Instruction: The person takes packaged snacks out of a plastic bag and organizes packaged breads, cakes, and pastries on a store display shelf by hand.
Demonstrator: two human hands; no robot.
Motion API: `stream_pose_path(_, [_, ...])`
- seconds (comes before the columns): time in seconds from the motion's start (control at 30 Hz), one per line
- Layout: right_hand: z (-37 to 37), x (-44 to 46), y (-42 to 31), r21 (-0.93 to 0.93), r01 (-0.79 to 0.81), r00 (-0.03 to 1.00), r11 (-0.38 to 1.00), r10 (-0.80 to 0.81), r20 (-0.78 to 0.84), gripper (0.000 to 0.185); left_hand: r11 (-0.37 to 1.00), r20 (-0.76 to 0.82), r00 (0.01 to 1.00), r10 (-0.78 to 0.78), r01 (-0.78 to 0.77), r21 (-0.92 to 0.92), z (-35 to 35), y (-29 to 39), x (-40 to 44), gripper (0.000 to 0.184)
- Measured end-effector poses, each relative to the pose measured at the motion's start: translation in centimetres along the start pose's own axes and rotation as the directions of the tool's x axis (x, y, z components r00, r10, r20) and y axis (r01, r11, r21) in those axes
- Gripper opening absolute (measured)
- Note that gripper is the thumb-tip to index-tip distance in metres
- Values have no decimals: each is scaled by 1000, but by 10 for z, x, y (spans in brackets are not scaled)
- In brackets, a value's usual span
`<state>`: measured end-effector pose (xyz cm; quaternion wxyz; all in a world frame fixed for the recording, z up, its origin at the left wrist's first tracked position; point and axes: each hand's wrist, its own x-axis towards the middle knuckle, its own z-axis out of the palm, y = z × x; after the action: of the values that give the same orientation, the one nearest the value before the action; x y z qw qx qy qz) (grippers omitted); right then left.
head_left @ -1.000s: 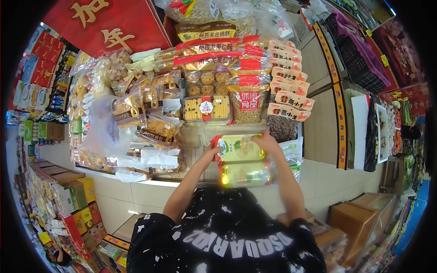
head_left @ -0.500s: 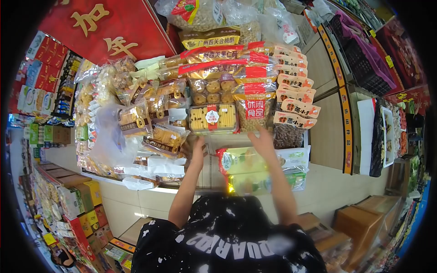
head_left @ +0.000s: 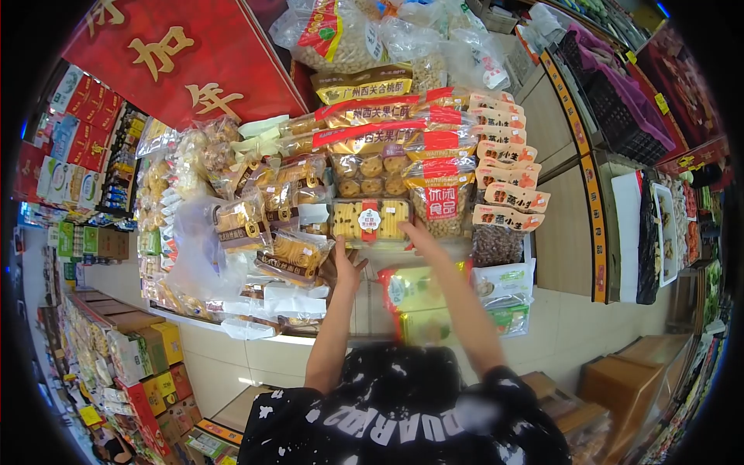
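A clear plastic box of pale yellow pastries with a red and white label sits at the front of the stacked snacks. At its front left corner is my left hand, fingers apart and fingertips close to or touching the box. My right hand has its fingers on the box's front right corner. Behind the box stands a bag of round cookies; to its right is a red-labelled snack bag. Packaged twisted bread lies left of my left hand. Under my right forearm are green packages.
Several snack bags with tan headers form a row at the right. A translucent plastic bag lies among breads at the left. Behind are a red sign and bags of nuts. Cardboard boxes stand at lower right.
My right hand has moved left onto the corner of the pastry box. My left hand stays near the other corner. The whole view has shifted slightly; the box keeps its place among the goods.
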<state>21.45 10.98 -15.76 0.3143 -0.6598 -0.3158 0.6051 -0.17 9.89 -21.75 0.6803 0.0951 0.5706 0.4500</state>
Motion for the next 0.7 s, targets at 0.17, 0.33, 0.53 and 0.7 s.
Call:
stream_pose_path(0.17, [-17,20,46,-30,-56,979,998,60,197,79,999,-38,998,-43,43,-5,-20,-11,-26,51])
stream_pose_path(0.33, [-32,-2,24,-149,-91,939,985,135,318,64,989,-13,995,-103,103,101,-31,1,-43,47])
stream_pose_path(0.53, [-59,-12,-19,-370,59,984,927,-116,-134,57,989,25,995,-101,98,114,-28,4,-35,78])
stream_pose_path(0.7, [-84,11,-66,-926,283,558,248,-828,-51,63,991,109,992,-67,53,123,-33,1,-28,80])
